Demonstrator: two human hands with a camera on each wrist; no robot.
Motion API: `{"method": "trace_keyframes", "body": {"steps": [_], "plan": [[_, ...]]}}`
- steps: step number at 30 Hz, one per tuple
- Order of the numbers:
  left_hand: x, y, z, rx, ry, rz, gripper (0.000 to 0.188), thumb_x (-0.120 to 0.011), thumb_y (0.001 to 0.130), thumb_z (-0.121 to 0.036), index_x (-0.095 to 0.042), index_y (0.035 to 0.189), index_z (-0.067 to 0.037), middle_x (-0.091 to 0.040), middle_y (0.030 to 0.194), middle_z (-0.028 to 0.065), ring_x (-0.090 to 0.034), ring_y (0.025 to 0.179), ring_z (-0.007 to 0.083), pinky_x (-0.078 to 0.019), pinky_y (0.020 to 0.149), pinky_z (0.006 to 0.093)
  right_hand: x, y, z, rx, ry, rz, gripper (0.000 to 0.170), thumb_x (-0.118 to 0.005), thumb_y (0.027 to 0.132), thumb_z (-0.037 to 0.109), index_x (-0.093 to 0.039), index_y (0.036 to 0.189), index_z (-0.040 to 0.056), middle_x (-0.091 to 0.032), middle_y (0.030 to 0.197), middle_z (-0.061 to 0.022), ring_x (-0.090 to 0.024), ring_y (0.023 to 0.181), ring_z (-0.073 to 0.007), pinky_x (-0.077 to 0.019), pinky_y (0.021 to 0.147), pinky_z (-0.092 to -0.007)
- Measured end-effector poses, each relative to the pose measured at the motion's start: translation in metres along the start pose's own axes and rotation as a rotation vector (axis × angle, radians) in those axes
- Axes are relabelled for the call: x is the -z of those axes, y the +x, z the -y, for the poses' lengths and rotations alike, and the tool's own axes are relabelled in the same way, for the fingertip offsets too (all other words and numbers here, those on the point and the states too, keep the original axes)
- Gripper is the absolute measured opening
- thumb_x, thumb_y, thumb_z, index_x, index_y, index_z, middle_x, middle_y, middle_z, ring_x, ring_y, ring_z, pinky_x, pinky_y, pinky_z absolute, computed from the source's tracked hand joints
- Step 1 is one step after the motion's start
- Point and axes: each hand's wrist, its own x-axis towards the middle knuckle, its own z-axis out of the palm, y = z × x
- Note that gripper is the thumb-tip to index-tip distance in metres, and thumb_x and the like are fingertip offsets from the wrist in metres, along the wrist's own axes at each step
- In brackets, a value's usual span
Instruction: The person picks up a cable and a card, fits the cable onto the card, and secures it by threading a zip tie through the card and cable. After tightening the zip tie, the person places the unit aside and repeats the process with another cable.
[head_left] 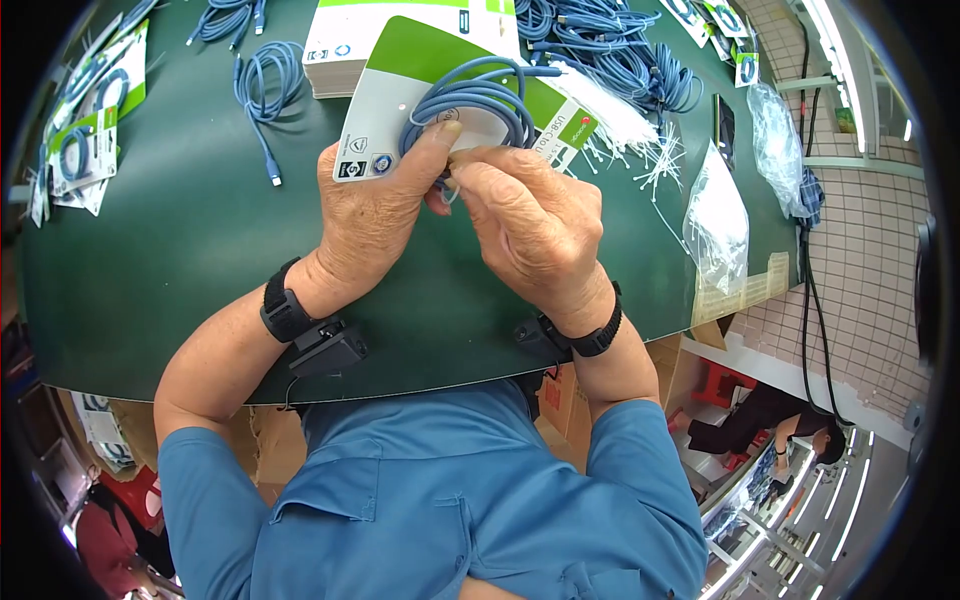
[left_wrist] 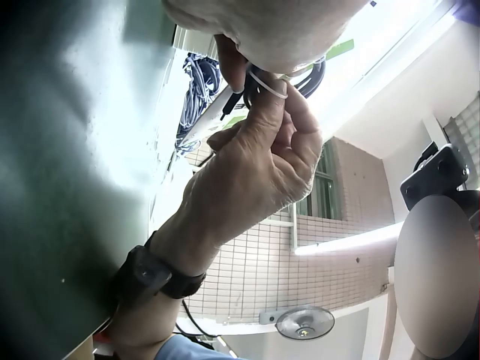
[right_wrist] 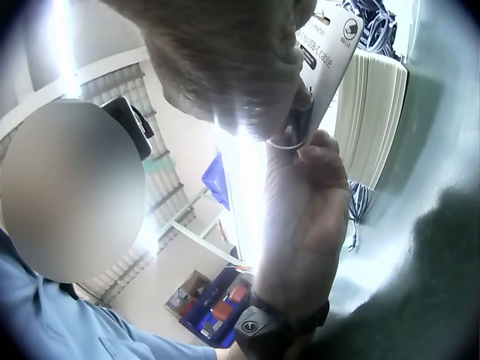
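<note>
Half-hiding the white tie (left_wrist: 268, 90): both hands (head_left: 375, 215) (head_left: 537, 222)

A packing workshop is showing itself, with coiled blue cables (head_left: 620, 45) and stacked printed cards (head_left: 340, 45) lying beyond the fingers (head_left: 505, 182), loose white ties (head_left: 605, 105) spreading to their right, and a green worktable (head_left: 170, 270) stretching beneath.

Blue shirt (head_left: 405, 535), flapped pocket (head_left: 332, 485), elbow-length sleeves (head_left: 210, 500); black wrist straps (head_left: 287, 314) with boxy dark cameras (head_left: 332, 350).
</note>
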Motion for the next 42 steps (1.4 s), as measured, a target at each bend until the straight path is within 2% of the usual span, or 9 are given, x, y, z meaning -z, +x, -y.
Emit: {"method": "trace_keyframes", "body": {"steps": [5,12,16,22,25,32,37,40,42], "plan": [[0.003,0.000,-0.003,-0.194,0.183,0.008,0.018,-0.069,0.098,-0.003,-0.075,0.114,-0.008,-0.071,0.088,0.0024,-0.066,0.060,0.0088,-0.0535,0.052,0.0234,0.008,0.004,0.007,0.023,-0.057,-0.020,0.024,-0.080,0.075,-0.009,-0.074,0.095,0.0030,-0.074,0.088,-0.0110,-0.073,0.074,-0.0246,-0.0582,0.061,-0.0336],[-0.007,0.001,-0.014,0.171,-0.166,-0.082,0.014,-0.073,0.096,-0.008,-0.070,0.105,0.002,-0.073,0.089,0.0047,-0.066,0.059,0.0094,-0.0527,0.049,0.0234,0.010,0.006,0.001,0.037,-0.099,-0.031,0.028,-0.080,0.074,-0.009,-0.076,0.097,0.0048,-0.070,0.083,-0.0094,-0.068,0.070,-0.0230,-0.0547,0.058,-0.0319],[0.001,0.014,-0.008,0.074,-0.099,-0.093,0.016,-0.074,0.096,-0.009,-0.069,0.107,0.002,-0.073,0.090,0.0058,-0.065,0.059,0.0106,-0.0518,0.047,0.0245,0.005,0.009,-0.013,0.008,0.101,-0.111,0.028,-0.081,0.075,-0.010,-0.075,0.099,0.0050,-0.069,0.084,-0.0094,-0.066,0.067,-0.0199,-0.0519,0.057,-0.0280],[0.000,0.023,-0.028,0.127,-0.317,-0.151,0.022,-0.071,0.096,-0.006,-0.064,0.113,0.004,-0.071,0.094,0.0085,-0.064,0.059,0.0128,-0.0496,0.042,0.0262,0.042,-0.004,-0.056,-0.237,0.078,-0.466,0.016,-0.076,0.094,0.001,-0.072,0.110,0.0033,-0.073,0.099,-0.0082,-0.068,0.076,-0.0133,-0.0543,0.063,-0.0270],[-0.001,0.015,-0.037,0.156,-0.360,-0.087,0.024,-0.070,0.096,-0.005,-0.061,0.117,0.003,-0.070,0.096,0.0100,-0.064,0.060,0.0135,-0.0487,0.041,0.0267,0.039,-0.014,-0.082,-0.706,0.843,-0.498,0.019,-0.067,0.104,0.014,-0.069,0.117,0.0007,-0.073,0.103,-0.0089,-0.072,0.080,-0.0168,-0.0585,0.068,-0.0276],[-0.006,-0.001,-0.047,0.141,-0.358,0.030,0.028,-0.071,0.095,-0.003,-0.059,0.120,0.002,-0.069,0.096,0.0107,-0.064,0.061,0.0139,-0.0490,0.041,0.0268,0.013,-0.039,-0.040,-0.781,2.009,0.102,0.037,-0.063,0.104,0.022,-0.065,0.130,-0.0037,-0.075,0.117,-0.0156,-0.077,0.090,-0.0243,-0.0648,0.072,-0.0328],[-0.014,-0.002,-0.046,0.122,-0.313,0.019,0.026,-0.072,0.094,-0.002,-0.061,0.118,0.002,-0.069,0.094,0.0096,-0.065,0.062,0.0136,-0.0493,0.041,0.0264,0.012,-0.049,-0.051,-0.806,2.059,0.179,0.041,-0.069,0.100,0.019,-0.064,0.134,-0.0026,-0.074,0.124,-0.0166,-0.078,0.094,-0.0241,-0.0654,0.072,-0.0342],[-0.015,-0.003,-0.042,0.164,-0.337,0.025,0.024,-0.073,0.093,-0.001,-0.064,0.115,0.002,-0.069,0.092,0.0081,-0.066,0.062,0.0130,-0.0496,0.042,0.0256,0.027,-0.040,-0.039,-1.305,1.324,0.221,0.043,-0.059,0.105,0.032,-0.066,0.130,-0.0020,-0.076,0.114,-0.0176,-0.078,0.092,-0.0259,-0.0667,0.069,-0.0357],[-0.013,-0.004,-0.041,0.179,-0.324,0.032,0.024,-0.074,0.093,-0.001,-0.065,0.115,0.002,-0.069,0.091,0.0079,-0.065,0.061,0.0129,-0.0496,0.042,0.0256,0.034,-0.041,-0.033,-1.162,1.365,0.205,0.041,-0.065,0.101,0.029,-0.067,0.130,-0.0013,-0.075,0.116,-0.0161,-0.077,0.093,-0.0238,-0.0652,0.073,-0.0342]]}}
